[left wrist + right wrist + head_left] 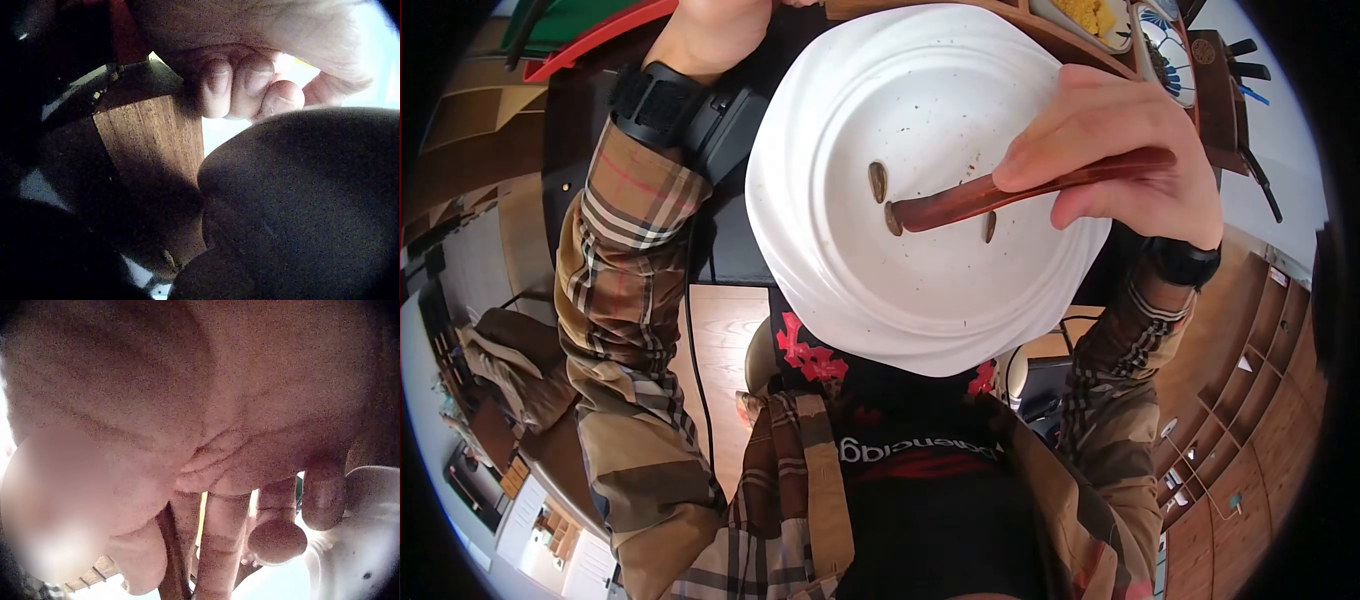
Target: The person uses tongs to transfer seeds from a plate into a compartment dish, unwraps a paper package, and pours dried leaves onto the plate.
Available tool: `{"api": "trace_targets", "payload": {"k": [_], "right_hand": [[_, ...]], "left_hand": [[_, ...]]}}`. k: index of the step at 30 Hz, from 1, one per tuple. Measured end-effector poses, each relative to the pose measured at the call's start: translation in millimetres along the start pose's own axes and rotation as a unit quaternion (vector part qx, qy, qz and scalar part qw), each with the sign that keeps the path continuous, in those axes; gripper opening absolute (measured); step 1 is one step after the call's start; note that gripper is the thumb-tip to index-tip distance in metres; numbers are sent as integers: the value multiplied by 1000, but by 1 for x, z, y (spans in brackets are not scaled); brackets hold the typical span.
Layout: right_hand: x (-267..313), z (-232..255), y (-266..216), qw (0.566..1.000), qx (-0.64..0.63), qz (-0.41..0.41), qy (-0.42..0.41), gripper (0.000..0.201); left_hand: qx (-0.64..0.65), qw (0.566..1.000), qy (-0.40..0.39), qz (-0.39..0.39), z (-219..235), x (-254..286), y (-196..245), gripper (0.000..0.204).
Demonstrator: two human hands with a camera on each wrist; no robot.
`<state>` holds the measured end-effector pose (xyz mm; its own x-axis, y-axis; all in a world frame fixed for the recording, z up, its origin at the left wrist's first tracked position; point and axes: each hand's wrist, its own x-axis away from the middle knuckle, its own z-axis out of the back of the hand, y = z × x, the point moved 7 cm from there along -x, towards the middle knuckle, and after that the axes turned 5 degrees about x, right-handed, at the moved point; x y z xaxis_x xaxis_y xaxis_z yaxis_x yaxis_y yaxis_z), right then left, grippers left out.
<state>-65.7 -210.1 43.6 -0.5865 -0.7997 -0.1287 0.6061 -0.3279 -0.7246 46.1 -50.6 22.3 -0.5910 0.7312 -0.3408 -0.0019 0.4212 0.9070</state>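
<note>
My right hand point(1135, 150) holds reddish-brown wooden tongs point(980, 198) over a white bowl point(800, 250) with a wavy rim. The tip of the tongs meets one sunflower seed point(893, 222). Two more lie in the bowl, a larger seed point(878, 180) to the upper left and a thin seed point(990, 226) to the right. In the right wrist view, fingers point(222, 544) lie along the tongs. My left hand point(720, 35) is beyond the bowl's upper left, cut off by the head view. Its fingers point(244, 87) hang loosely curled beside a wooden tray corner, nothing visible in them.
A wooden tray point(1070, 35) behind the bowl carries a dish of yellow food point(1090, 18) and a patterned dish point(1165, 55). At its right stands a wooden holder point(1215, 95) with dark tools. A red-edged green thing point(600, 40) is at upper left. Dark specks dot the bowl.
</note>
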Motion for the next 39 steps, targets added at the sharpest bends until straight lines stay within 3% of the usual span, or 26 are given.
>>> {"api": "trace_targets", "payload": {"k": [5,8,12,15,26,29,33,35,36,39], "right_hand": [[6,5,5,997,-29,-72,26,35],[11,13,12,982,-113,-100,115,35],[1,7,1,999,19,-8,27,33],[-1,3,-1,1000,29,1,12,36],[-2,1,1,999,24,-16,26,37],[-1,3,4,998,1,-28,48,35],[0,4,2,996,-28,-45,67,33],[0,6,5,996,-34,-37,79,33],[1,6,5,995,-43,-29,87,33],[5,8,6,992,-62,-86,70,26]], "left_hand": [[-9,1000,3,-3,0,0,0,13],[0,1000,2,-1,0,0,0,14],[-6,1000,3,5,2,0,-1,13],[12,1000,-6,-3,1,0,-1,12],[-2,1000,-3,6,0,0,4,17],[39,998,-48,23,-6,-2,9,22],[78,993,-18,83,-8,-1,16,26],[160,984,-84,9,-12,-4,22,24],[241,958,-154,-14,-12,-7,19,24],[261,951,-167,-6,-16,-7,12,25]]}}
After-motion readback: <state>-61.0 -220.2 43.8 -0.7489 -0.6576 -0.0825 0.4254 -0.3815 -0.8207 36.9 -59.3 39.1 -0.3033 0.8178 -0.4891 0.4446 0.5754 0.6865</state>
